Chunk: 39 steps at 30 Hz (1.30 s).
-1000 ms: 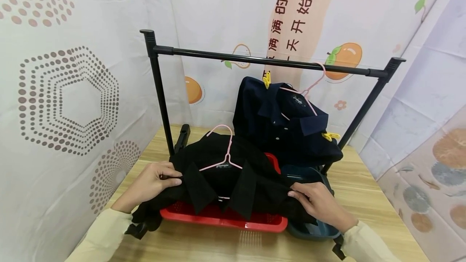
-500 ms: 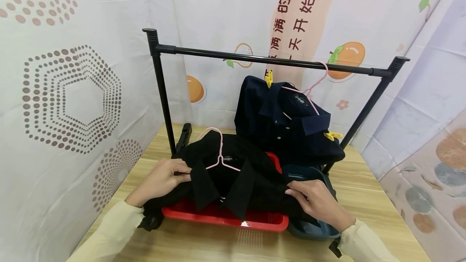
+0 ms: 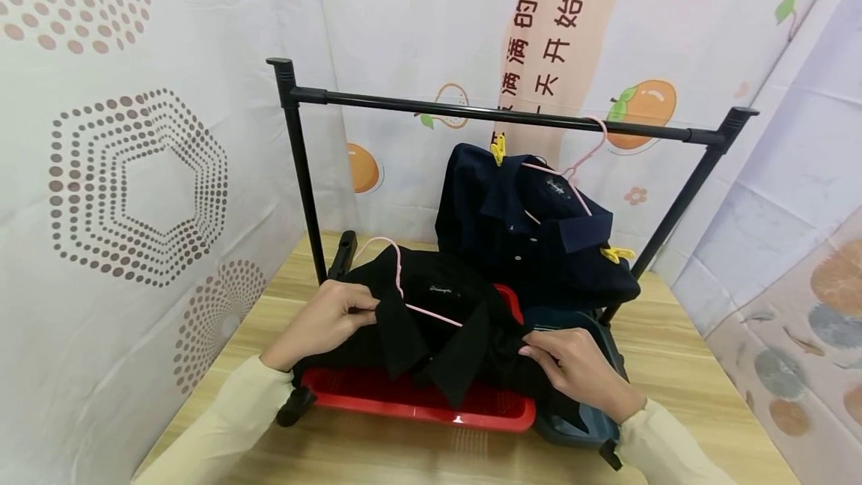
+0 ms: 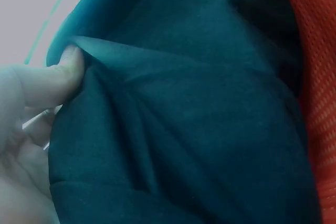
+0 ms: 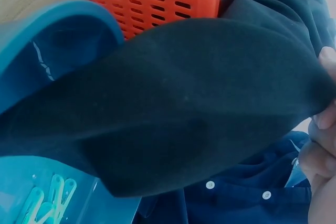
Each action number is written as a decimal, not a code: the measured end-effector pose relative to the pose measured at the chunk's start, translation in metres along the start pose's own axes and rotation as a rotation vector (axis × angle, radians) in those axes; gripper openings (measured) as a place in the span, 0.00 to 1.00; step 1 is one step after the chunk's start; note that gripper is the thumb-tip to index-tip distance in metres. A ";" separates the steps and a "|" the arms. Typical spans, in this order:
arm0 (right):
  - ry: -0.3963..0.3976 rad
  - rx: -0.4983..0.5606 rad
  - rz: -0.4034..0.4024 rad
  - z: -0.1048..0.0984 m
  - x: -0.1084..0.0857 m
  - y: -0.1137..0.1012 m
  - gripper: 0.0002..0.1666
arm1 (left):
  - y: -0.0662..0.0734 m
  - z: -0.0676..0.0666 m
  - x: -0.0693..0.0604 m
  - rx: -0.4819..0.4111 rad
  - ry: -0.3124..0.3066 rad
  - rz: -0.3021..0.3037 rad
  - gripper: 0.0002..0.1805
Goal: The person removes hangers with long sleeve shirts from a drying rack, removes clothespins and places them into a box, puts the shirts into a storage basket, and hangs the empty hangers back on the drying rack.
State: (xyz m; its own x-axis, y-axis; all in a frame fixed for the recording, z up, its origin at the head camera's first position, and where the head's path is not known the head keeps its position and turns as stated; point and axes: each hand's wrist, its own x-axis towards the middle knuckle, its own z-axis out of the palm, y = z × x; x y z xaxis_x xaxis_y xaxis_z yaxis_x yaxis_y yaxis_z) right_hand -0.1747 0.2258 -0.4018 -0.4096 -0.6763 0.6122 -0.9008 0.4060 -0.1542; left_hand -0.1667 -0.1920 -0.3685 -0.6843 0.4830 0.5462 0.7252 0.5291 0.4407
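A black collared shirt lies spread over a red basket. My left hand pinches its shoulder on the left, beside the collar; the left wrist view shows the thumb on the folded cloth. On the other side my right hand pinches the opposite shoulder, with a sleeve hanging across the right wrist view. A pink hanger sits inside the neck opening, its hook leaning left and its bar slanting down to the right. The hanger's ends are hidden in the cloth.
Behind, a navy shirt hangs by a pink hanger from a black rack bar, with yellow clothespins on its shoulders. A blue basin holding clothespins stands right of the basket, under the black sleeve.
My left hand has moved right and slightly up with the shirt's shoulder, and the right hand slightly left. The pink hanger's hook has shifted left and tilted over, its bar now slanting.
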 end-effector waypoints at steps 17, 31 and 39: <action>-0.003 -0.026 -0.004 0.002 0.006 -0.006 0.07 | 0.001 0.000 0.005 -0.080 0.000 -0.026 0.18; 0.000 0.082 0.048 -0.006 0.000 0.007 0.17 | -0.003 -0.017 -0.009 -0.156 0.031 -0.106 0.16; 0.033 0.025 0.175 -0.011 -0.012 0.017 0.16 | -0.014 -0.031 -0.021 -0.248 0.090 -0.187 0.15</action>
State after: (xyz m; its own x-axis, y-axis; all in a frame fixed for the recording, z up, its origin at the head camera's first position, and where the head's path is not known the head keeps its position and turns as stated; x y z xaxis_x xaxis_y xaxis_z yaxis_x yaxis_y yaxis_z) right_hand -0.1834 0.2475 -0.4032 -0.5556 -0.5759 0.5997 -0.8198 0.4999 -0.2794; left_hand -0.1603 -0.2317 -0.3640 -0.8062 0.3234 0.4954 0.5913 0.4118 0.6934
